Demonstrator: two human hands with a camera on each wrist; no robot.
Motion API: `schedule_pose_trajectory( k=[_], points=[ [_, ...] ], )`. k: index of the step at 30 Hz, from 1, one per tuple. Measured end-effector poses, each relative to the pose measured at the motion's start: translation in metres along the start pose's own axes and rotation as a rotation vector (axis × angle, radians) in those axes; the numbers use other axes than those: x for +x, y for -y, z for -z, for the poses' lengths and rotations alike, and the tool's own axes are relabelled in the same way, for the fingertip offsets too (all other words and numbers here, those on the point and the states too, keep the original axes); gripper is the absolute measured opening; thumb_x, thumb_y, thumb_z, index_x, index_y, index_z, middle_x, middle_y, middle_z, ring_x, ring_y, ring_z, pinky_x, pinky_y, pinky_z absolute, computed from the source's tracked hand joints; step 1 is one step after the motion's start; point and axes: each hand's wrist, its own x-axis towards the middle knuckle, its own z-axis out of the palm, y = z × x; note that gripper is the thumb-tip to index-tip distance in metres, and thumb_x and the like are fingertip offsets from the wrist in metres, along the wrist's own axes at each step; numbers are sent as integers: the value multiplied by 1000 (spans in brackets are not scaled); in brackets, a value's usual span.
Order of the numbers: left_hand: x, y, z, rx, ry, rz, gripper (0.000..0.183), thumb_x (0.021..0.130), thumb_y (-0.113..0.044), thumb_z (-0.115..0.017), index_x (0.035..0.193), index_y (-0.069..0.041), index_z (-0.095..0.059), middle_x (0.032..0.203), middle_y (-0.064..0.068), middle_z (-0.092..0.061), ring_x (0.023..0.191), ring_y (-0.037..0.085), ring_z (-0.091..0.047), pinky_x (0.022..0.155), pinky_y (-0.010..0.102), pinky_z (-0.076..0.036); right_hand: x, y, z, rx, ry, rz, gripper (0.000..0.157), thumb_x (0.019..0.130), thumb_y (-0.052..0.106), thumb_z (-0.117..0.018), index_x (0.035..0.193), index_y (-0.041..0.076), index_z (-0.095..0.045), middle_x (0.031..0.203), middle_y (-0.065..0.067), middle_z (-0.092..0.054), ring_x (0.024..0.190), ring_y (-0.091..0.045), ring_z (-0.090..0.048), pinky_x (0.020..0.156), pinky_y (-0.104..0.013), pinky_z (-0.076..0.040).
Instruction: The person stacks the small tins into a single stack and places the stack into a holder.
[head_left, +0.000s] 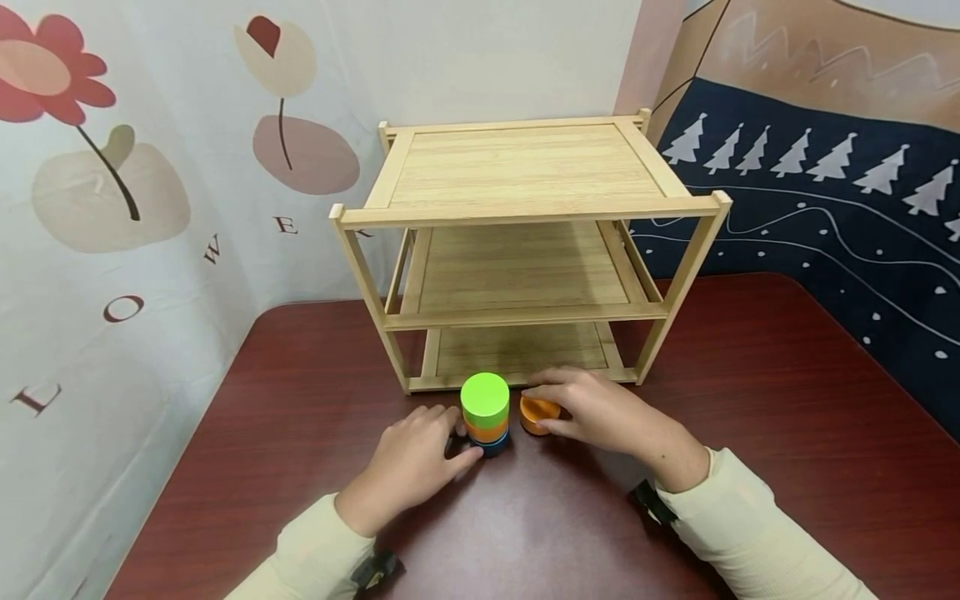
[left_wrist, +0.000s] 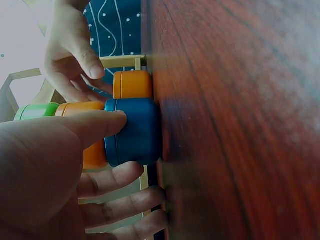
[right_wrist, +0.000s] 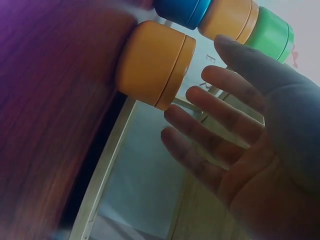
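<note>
A stack of three round lidded jars stands on the table: a blue jar (left_wrist: 137,140) at the bottom, an orange one (right_wrist: 223,19) in the middle and a green one (head_left: 485,398) on top. My left hand (head_left: 420,458) is at the stack's left side, thumb tip at the blue jar and the other fingers loosely spread beside it. Just right of the stack sits a separate orange jar (right_wrist: 154,65). Over it reaches my right hand (head_left: 592,408), fingers apart, with fingertips close to its lid in the right wrist view.
Directly behind the jars stands a three-tier wooden shelf (head_left: 525,210), its bottom front rail close to them. The dark red table (head_left: 300,400) extends to both sides. Printed cloth (head_left: 180,275) hangs behind and to the left. Both wrists carry dark straps.
</note>
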Motion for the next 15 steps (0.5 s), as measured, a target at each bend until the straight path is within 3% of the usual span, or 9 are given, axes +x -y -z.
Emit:
schedule_pose_trajectory(
  k=[15],
  points=[
    [0,0,0,0,11,8,35,75,-60,-62,82,-27,-53,75,-13,-49,78,11,-53,57,35,-43,0,-3,-5,-30,-1,38,30,79,23,-72,107,13,-67,113,-4,-63,105,-18,-60,87,-32,-49]
  ],
)
